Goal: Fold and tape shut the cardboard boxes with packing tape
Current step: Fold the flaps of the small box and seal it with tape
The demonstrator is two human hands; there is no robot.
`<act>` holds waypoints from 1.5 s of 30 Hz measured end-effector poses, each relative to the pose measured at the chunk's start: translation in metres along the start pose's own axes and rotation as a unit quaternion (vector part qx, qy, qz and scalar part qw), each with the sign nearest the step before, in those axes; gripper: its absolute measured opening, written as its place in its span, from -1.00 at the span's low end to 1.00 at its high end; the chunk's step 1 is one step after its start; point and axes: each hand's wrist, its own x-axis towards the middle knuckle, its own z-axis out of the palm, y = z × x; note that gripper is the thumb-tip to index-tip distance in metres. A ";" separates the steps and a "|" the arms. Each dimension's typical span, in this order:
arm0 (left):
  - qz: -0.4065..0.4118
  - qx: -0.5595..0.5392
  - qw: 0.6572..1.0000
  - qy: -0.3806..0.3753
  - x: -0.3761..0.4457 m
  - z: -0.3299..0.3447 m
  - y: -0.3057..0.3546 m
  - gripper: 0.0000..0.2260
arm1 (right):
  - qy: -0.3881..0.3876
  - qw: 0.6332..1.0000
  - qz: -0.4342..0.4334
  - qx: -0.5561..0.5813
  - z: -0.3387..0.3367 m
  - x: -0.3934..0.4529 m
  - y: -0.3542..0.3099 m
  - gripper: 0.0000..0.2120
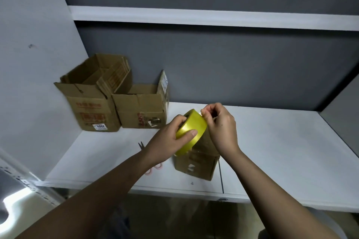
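Your left hand [171,139] grips the yellow roll of packing tape [191,130], thumb laid flat across its outer band and fingers curled round the far rim. Just beside it, your right hand [219,128] pinches at the roll's upper edge with thumb and fingertips drawn tight together; it looks as though you are picking up the loose end of the tape, though the end itself is too fine to make out.

Directly under both hands, and partly hidden by them, stands a small cardboard box [196,165] near the front edge of the tabletop [272,151]. Its top seems to be folded down, so the step in hand is most likely starting the strip that will seal it. Next you need to get a firm hold of the free end, draw out a length, and lay it along the seam while your left hand steadies the roll.

Below your left wrist lie pink-handled scissors [153,167], mostly covered by your forearm, ready for cutting. Well off to your left, toward the back, two larger boxes [116,103] stand with flaps open, yet to be folded.
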 end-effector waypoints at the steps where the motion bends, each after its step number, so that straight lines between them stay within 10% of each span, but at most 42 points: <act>1: 0.006 0.030 0.999 0.012 0.002 -0.001 0.001 -0.50 | 0.018 1.000 -0.017 -0.011 0.001 -0.001 -0.002 -0.93; 10: -0.046 -0.102 0.994 0.005 0.021 -0.001 0.024 -0.82 | 0.084 0.994 -0.056 -0.040 -0.003 0.001 -0.005 -0.91; 16: -0.043 -0.069 0.997 -0.011 0.023 -0.008 0.027 -0.77 | -0.028 0.944 0.218 0.246 -0.016 0.017 -0.004 -0.94; 25: -0.021 0.005 1.000 0.003 0.022 -0.010 0.021 -0.63 | -0.060 0.913 0.279 0.291 -0.014 0.023 -0.006 -0.63; 28: -0.026 -0.045 0.999 -0.009 0.018 -0.007 0.018 -0.72 | -0.094 0.923 0.261 0.268 -0.017 0.021 -0.007 -0.95; 33: -0.024 -0.107 0.994 -0.007 0.012 -0.007 0.017 -0.73 | -0.051 0.943 0.219 0.247 -0.017 0.023 -0.006 -0.94; 39: 0.071 0.340 0.937 0.034 0.013 -0.010 0.011 -0.53 | 0.005 0.967 0.179 0.179 -0.011 0.021 -0.005 -0.89; 42: -0.078 0.033 0.996 0.027 0.019 -0.013 0.005 -0.68 | 0.075 0.966 0.159 0.192 -0.017 0.024 -0.013 -0.93; 45: -0.111 0.071 0.990 0.048 0.027 -0.012 -0.012 -0.66 | 0.042 0.983 0.106 0.144 -0.025 0.029 -0.025 -0.92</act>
